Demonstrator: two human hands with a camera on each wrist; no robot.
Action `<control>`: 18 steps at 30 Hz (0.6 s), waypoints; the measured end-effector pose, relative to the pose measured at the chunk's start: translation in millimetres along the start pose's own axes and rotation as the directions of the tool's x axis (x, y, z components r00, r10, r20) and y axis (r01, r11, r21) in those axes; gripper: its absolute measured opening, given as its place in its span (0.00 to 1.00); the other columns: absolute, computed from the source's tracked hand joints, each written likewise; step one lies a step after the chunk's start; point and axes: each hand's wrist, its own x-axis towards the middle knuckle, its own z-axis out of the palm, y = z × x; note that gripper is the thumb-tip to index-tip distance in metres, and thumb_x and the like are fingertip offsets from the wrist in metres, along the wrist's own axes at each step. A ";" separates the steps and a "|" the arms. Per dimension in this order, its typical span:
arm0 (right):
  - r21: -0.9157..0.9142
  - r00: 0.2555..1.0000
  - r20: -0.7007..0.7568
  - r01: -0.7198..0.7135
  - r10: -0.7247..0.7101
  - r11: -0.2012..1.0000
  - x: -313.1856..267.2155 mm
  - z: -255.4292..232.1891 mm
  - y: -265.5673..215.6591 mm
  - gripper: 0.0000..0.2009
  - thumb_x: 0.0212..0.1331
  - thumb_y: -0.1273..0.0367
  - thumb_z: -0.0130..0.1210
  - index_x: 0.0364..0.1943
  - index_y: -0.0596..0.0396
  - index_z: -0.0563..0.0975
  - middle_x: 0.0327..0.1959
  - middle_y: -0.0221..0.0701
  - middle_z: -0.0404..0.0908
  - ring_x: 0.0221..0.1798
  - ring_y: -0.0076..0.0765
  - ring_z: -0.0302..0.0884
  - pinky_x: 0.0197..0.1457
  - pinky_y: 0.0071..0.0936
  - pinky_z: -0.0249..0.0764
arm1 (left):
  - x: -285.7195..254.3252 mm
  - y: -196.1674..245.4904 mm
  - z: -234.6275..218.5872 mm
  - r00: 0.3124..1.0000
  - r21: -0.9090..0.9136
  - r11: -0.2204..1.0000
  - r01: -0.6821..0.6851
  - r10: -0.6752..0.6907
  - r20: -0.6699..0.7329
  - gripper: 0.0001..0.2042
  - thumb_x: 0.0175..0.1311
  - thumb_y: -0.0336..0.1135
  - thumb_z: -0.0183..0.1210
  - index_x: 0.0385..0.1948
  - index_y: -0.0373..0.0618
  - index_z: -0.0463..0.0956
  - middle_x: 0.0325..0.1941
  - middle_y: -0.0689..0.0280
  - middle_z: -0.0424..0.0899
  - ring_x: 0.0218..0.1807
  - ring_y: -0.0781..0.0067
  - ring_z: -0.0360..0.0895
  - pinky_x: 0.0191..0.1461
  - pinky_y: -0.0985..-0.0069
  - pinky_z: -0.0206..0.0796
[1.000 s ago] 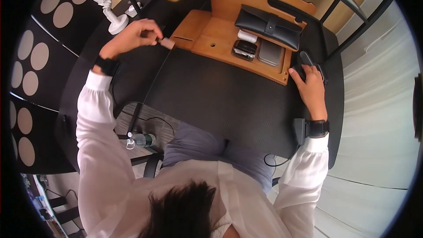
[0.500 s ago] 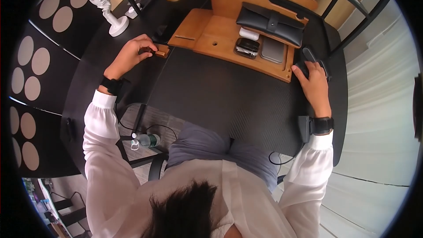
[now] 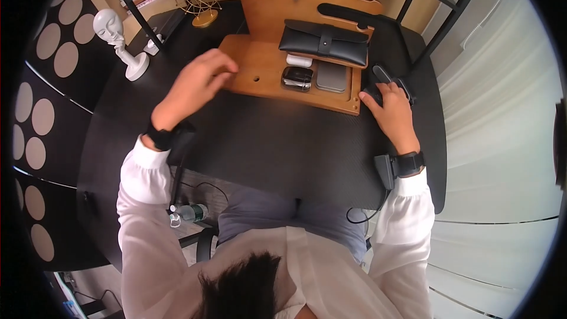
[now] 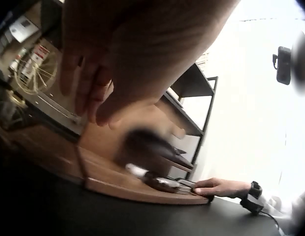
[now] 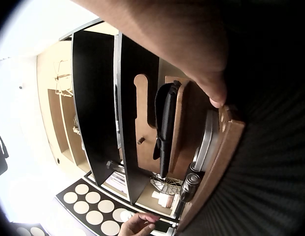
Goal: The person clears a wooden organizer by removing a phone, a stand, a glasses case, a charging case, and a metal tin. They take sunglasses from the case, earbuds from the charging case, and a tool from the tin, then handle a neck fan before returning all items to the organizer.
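Note:
Beside the left end of the wooden organizer (image 3: 271,85), my left hand (image 3: 192,88) is raised with bent, loose fingers. Nothing shows in its fingers (image 4: 88,91) in the left wrist view. The hand covers part of the organizer's left end. At the right end, my right hand (image 3: 396,115) rests over a dark object (image 3: 373,92), its thumb at the organizer's corner. The thumb (image 5: 217,96) also shows there in the right wrist view. A black pouch (image 3: 323,42) lies on the organizer above a white item (image 3: 299,60), a black case (image 3: 296,78) and a grey tin (image 3: 332,77).
A white figurine (image 3: 136,66) and a gold wire ornament (image 3: 205,19) stand at the back left of the black desk (image 3: 266,142). Black shelf posts (image 3: 437,35) rise behind. A dark, elongated object (image 3: 381,73) lies beyond my right hand. A bottle (image 3: 192,212) is on the floor.
My left hand has moved right, toward and partly over the organizer's left end. The small wooden piece seen by its fingers is out of sight. My right hand stays at the corner; the head view has shifted.

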 end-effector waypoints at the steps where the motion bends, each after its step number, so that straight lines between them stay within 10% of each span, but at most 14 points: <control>1: 0.003 1.000 0.001 -0.002 0.002 1.000 -0.6 -0.4 -0.5 0.28 0.61 0.50 0.64 0.50 0.64 0.83 0.44 0.46 0.84 0.48 0.53 0.79 0.54 0.44 0.76 | 11.8 5.5 9.2 0.994 -0.028 0.995 -0.098 0.099 0.038 0.11 0.66 0.25 0.60 0.49 0.41 0.77 0.51 0.59 0.79 0.54 0.55 0.78 0.58 0.67 0.71; 4: 0.009 1.000 -0.010 0.005 -0.005 1.000 -0.8 0.1 0.8 0.27 0.61 0.50 0.64 0.49 0.64 0.83 0.44 0.46 0.84 0.48 0.53 0.79 0.54 0.45 0.76 | 40.3 25.1 46.1 0.937 -0.066 0.939 -0.338 0.342 0.067 0.16 0.68 0.33 0.62 0.55 0.40 0.77 0.59 0.56 0.79 0.61 0.52 0.77 0.64 0.63 0.69; 18: -0.026 1.000 -0.019 0.011 -0.011 1.000 -1.4 3.5 2.6 0.27 0.61 0.50 0.65 0.48 0.63 0.84 0.43 0.44 0.83 0.47 0.51 0.79 0.51 0.44 0.76 | 57.8 43.0 75.6 0.948 -0.051 0.948 -0.315 0.317 0.036 0.33 0.57 0.37 0.72 0.66 0.46 0.70 0.63 0.60 0.79 0.64 0.52 0.75 0.65 0.61 0.68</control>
